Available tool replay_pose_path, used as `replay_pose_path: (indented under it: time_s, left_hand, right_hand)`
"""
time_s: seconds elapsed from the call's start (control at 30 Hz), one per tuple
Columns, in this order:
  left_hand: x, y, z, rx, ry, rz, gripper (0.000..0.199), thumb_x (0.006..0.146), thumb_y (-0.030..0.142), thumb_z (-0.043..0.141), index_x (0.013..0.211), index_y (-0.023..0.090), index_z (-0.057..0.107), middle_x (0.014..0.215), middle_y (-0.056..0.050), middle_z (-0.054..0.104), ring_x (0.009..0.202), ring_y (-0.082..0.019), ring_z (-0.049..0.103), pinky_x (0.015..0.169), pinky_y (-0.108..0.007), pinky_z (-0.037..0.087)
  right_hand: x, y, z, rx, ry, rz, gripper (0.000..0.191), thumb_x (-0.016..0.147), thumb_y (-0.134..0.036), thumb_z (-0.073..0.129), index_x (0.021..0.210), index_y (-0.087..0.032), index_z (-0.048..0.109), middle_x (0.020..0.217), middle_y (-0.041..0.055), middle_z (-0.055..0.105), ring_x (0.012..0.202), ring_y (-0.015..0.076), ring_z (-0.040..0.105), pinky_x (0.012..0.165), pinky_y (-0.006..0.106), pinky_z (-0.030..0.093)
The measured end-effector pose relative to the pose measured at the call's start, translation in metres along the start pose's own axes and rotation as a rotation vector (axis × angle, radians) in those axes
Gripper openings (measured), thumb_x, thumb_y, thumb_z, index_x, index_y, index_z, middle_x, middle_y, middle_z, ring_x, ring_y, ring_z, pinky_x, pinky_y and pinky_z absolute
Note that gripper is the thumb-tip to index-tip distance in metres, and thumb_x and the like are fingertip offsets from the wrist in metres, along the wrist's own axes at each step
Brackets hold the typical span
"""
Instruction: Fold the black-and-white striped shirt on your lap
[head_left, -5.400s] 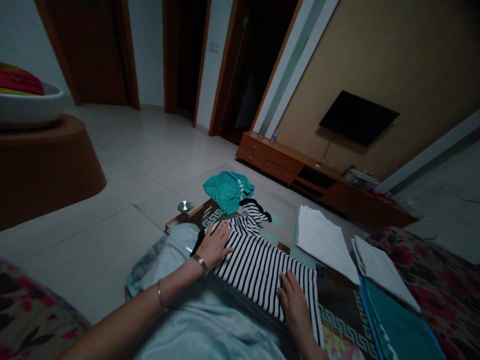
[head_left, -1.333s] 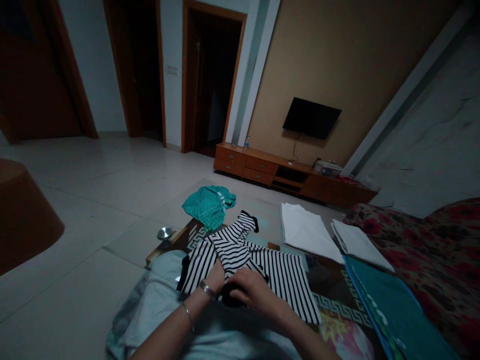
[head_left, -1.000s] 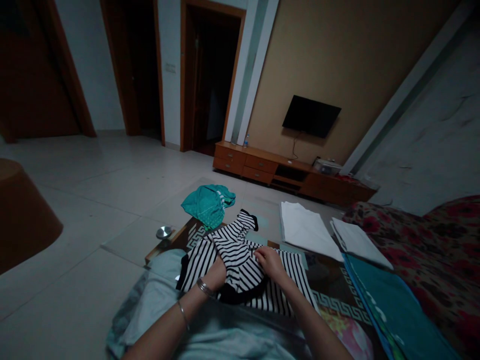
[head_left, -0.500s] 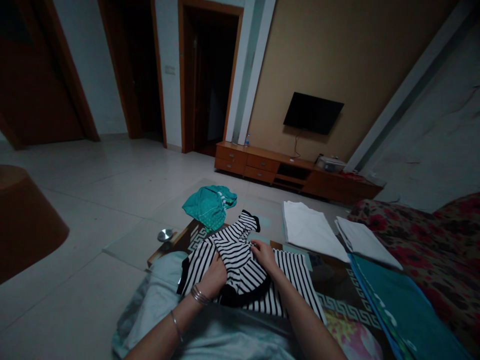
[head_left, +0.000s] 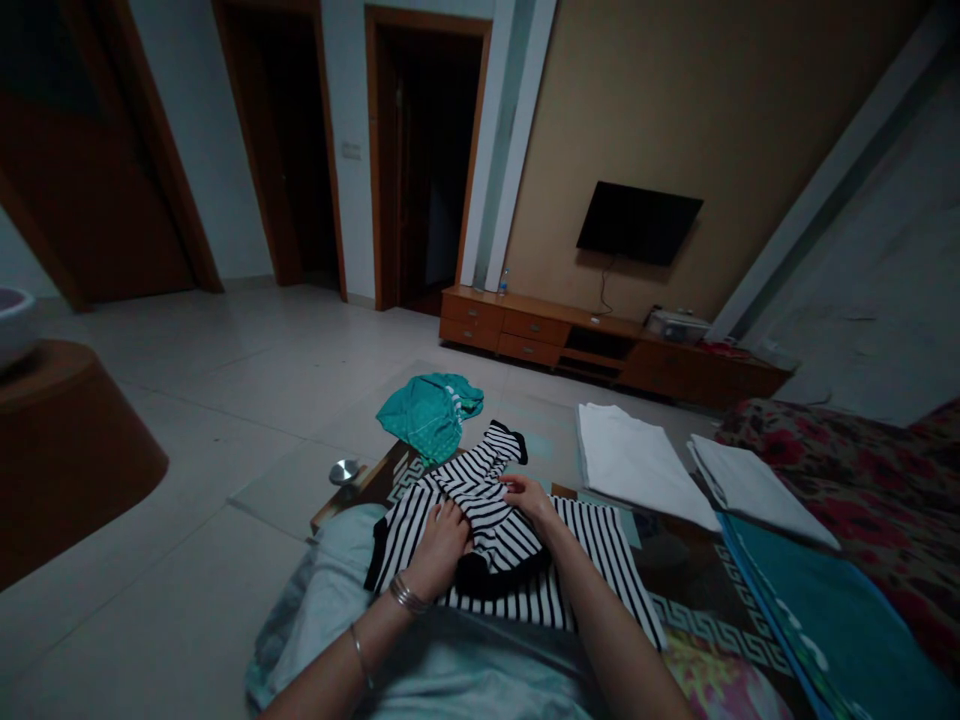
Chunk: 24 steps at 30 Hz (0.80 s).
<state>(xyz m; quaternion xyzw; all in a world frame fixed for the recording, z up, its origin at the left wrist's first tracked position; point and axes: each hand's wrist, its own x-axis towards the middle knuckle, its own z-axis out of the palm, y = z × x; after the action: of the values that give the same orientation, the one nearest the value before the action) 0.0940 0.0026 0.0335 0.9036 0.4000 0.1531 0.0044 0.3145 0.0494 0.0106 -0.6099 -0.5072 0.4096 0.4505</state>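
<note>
A black-and-white striped garment (head_left: 495,540) with black edging lies partly folded over itself on the glass table. My left hand (head_left: 444,545) rests on its left part, fingers bent over the cloth near the folded piece. My right hand (head_left: 527,497) has its fingers pressed together on the upper folded part, holding the striped cloth. Past the garment, a crumpled teal cloth (head_left: 427,415) lies at the table's far side. Light blue-green fabric (head_left: 322,600) is spread at the near edge, below my forearms.
Two folded white cloths (head_left: 641,460) (head_left: 761,490) and a folded teal cloth (head_left: 840,610) lie to the right. A round metal fitting (head_left: 344,472) is on the table's left. A brown stool (head_left: 75,450) stands at far left, a floral sofa (head_left: 832,470) at right.
My left hand has come out over the cloth, its fingers now showing on top. The folded striped part has shifted slightly. The view has turned a little to the left.
</note>
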Motion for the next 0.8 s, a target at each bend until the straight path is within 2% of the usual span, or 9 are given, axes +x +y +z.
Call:
replay_pose_path:
  time_s: [0.1, 0.2, 0.33, 0.4, 0.43, 0.53, 0.63, 0.7, 0.8]
  left_hand:
    - [0.000, -0.007, -0.003, -0.001, 0.066, -0.136, 0.023, 0.088, 0.025, 0.047, 0.105, 0.017, 0.061, 0.114, -0.010, 0.056, 0.112, -0.025, 0.046, 0.096, -0.042, 0.036]
    - [-0.001, -0.024, -0.001, 0.020, 0.119, -0.264, 0.027, 0.089, 0.023, 0.045, 0.112, 0.016, 0.058, 0.120, -0.011, 0.054, 0.113, -0.025, 0.046, 0.093, -0.040, 0.037]
    - [-0.005, -0.041, 0.002, 0.027, 0.111, -0.212, 0.033, 0.089, 0.022, 0.045, 0.121, 0.017, 0.053, 0.130, -0.011, 0.051, 0.118, -0.025, 0.043, 0.096, -0.040, 0.036]
    - [-0.007, -0.042, 0.001, 0.038, 0.111, -0.172, 0.033, 0.090, 0.024, 0.045, 0.122, 0.018, 0.053, 0.133, -0.010, 0.049, 0.121, -0.025, 0.041, 0.097, -0.041, 0.036]
    - [-0.008, -0.042, 0.001, 0.045, 0.112, -0.162, 0.032, 0.091, 0.025, 0.044, 0.120, 0.019, 0.054, 0.133, -0.009, 0.049, 0.122, -0.026, 0.041, 0.097, -0.041, 0.036]
    - [-0.010, -0.039, 0.001, 0.056, 0.119, -0.148, 0.028, 0.092, 0.025, 0.042, 0.115, 0.020, 0.057, 0.132, -0.009, 0.051, 0.121, -0.026, 0.042, 0.096, -0.042, 0.036]
    - [-0.009, -0.041, 0.003, 0.048, 0.127, -0.154, 0.028, 0.091, 0.025, 0.043, 0.114, 0.019, 0.058, 0.132, -0.010, 0.051, 0.121, -0.026, 0.043, 0.096, -0.043, 0.037]
    - [-0.009, -0.043, 0.006, 0.028, 0.135, -0.162, 0.030, 0.090, 0.023, 0.045, 0.117, 0.018, 0.057, 0.132, -0.010, 0.052, 0.121, -0.026, 0.044, 0.096, -0.043, 0.038]
    - [-0.009, -0.047, 0.008, -0.024, 0.161, -0.158, 0.035, 0.088, 0.017, 0.044, 0.121, 0.016, 0.055, 0.130, -0.011, 0.054, 0.121, -0.025, 0.045, 0.099, -0.043, 0.038]
  right_hand:
    - [-0.002, -0.002, -0.005, 0.031, -0.066, -0.002, 0.045, 0.055, -0.012, 0.057, 0.098, -0.017, 0.069, 0.088, 0.0014, 0.070, 0.083, 0.0190, 0.063, 0.079, 0.032, 0.050]
    - [-0.006, -0.009, -0.009, -0.054, -0.080, -0.030, 0.041, 0.061, -0.012, 0.056, 0.100, -0.018, 0.069, 0.094, 0.0023, 0.071, 0.088, 0.0195, 0.064, 0.083, 0.034, 0.050]
    - [-0.027, -0.032, -0.007, -0.227, 0.072, -0.099, 0.025, 0.074, -0.017, 0.056, 0.096, -0.017, 0.068, 0.097, 0.0074, 0.068, 0.096, 0.0232, 0.060, 0.091, 0.041, 0.044]
    - [-0.052, -0.048, 0.002, -0.369, 0.150, -0.230, 0.017, 0.079, -0.020, 0.055, 0.090, -0.018, 0.067, 0.098, 0.0092, 0.065, 0.101, 0.0248, 0.055, 0.095, 0.042, 0.039]
    - [-0.067, -0.055, 0.009, -0.454, 0.148, -0.320, 0.014, 0.082, -0.022, 0.055, 0.089, -0.018, 0.067, 0.097, 0.0091, 0.063, 0.102, 0.0245, 0.054, 0.095, 0.041, 0.039]
    - [-0.112, -0.069, 0.035, -0.609, -0.067, -0.507, 0.016, 0.081, -0.027, 0.062, 0.096, -0.022, 0.065, 0.099, 0.0068, 0.062, 0.098, 0.0229, 0.053, 0.088, 0.036, 0.041]
    - [-0.134, -0.065, 0.052, -0.692, -0.185, -0.504, 0.038, 0.074, -0.017, 0.065, 0.112, -0.022, 0.061, 0.108, 0.0080, 0.059, 0.100, 0.0236, 0.051, 0.087, 0.036, 0.041]
    - [-0.133, -0.060, 0.050, -0.671, -0.187, -0.456, 0.040, 0.073, -0.005, 0.055, 0.109, -0.020, 0.062, 0.103, 0.0077, 0.061, 0.097, 0.0212, 0.053, 0.086, 0.033, 0.042]
    - [-0.120, -0.061, 0.026, -0.565, -0.199, -0.470, 0.043, 0.067, 0.004, 0.044, 0.096, -0.020, 0.066, 0.093, 0.0046, 0.063, 0.092, 0.0173, 0.054, 0.085, 0.029, 0.042]
